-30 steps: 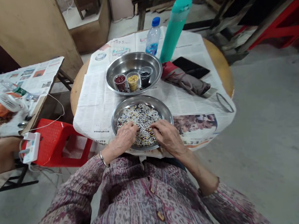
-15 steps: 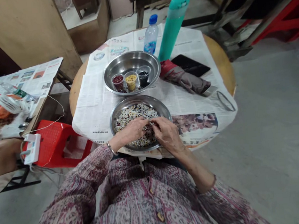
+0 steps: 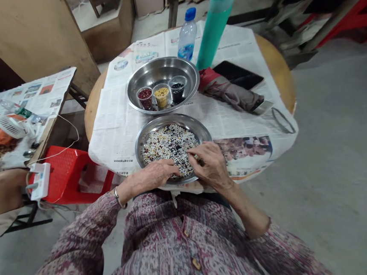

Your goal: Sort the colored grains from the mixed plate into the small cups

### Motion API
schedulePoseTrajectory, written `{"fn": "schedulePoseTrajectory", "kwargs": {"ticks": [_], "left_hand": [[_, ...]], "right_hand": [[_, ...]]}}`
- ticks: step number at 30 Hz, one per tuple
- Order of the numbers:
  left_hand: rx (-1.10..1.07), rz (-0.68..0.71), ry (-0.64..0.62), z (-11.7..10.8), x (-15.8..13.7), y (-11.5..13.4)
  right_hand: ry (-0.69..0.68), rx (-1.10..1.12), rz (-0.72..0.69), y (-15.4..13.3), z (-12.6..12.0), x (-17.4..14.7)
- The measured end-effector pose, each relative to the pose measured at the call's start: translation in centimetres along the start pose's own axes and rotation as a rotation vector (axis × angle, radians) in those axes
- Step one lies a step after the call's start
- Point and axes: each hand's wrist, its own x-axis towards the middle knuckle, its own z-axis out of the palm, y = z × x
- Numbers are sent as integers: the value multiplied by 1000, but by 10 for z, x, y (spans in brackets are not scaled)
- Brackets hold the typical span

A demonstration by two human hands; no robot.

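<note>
With left hand [image 3: 156, 173] and right hand [image 3: 212, 163] curled above mixed grains [image 3: 167, 141] inside the steel basin [image 3: 202, 129], impossible to see if pinching any. Much left mixed there; beyond this basin, seemingly separated already, into plastic cups [image 3: 145, 101] of red, yellow and black.

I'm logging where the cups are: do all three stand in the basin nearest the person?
No, the three clear cups stand in the farther metal basin, while the nearer metal basin holds a loose multicoloured mix.
</note>
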Motion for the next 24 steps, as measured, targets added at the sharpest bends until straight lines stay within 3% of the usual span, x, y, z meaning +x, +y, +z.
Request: {"fn": "schedulePoseTrajectory", "kwargs": {"ticks": [5,12,15,19,24], "left_hand": [[143,-86,50,4,26,3],[267,-357,407,-8,40,-8],[263,-406,342,-16,48,-16],[195,-277,222,-18,66,-23],[69,-236,219,-11,78,-26]], "right_hand": [[91,-47,49,-7,2,-14],[120,82,114,-5,11,-19],[120,83,108,-4,10,-19],[127,82,87,-4,9,-19],[108,77,102,-2,10,-21]]}}
